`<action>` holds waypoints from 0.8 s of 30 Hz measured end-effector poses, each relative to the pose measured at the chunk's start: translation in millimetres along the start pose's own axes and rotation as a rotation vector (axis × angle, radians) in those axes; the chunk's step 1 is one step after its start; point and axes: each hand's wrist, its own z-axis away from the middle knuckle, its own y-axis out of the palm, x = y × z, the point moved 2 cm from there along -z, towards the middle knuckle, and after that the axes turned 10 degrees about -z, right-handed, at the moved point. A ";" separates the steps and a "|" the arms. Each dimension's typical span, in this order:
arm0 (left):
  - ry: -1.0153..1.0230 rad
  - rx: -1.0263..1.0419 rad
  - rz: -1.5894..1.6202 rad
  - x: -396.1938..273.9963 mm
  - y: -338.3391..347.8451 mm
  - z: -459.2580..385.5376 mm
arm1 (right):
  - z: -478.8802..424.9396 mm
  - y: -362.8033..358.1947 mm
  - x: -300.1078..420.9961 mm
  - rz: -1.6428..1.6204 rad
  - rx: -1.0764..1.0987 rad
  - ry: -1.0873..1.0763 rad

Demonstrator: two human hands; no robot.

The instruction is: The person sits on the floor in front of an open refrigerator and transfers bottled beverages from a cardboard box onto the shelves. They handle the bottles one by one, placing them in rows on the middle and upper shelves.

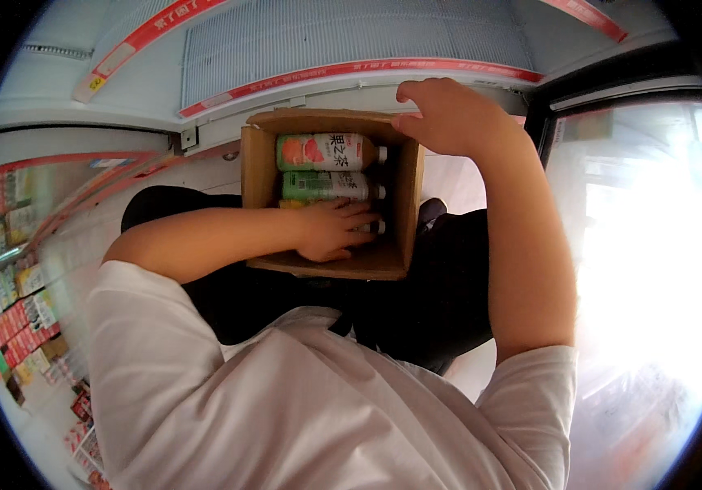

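Observation:
An open cardboard box [254,177] stands before me, between my knees. Inside lie several plastic drink bottles on their sides, caps to the right: a bottle with an orange and pink fruit label [320,152] at the top, and a green-labelled bottle [323,185] below it. My left hand [336,229] reaches into the box, fingers spread over a lower bottle whose white cap [381,228] shows; whether it grips that bottle is hidden. My right hand [449,116] is at the box's upper right corner, its thumb near the rim, fingers curved and apart, with nothing held.
White wire shelves [351,37] with red price strips [326,70] lie beyond the box. A glass door [632,245] with a black frame stands at the right. At the left, glass shows packed goods [14,331]. A wall-side bracket [189,138] juts near the shelf corner.

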 end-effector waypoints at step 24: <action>-0.528 -0.852 0.304 51.1 -215.5 121.9 | 7.0 -125.1 -43.4 -0.365 -1.632 -0.101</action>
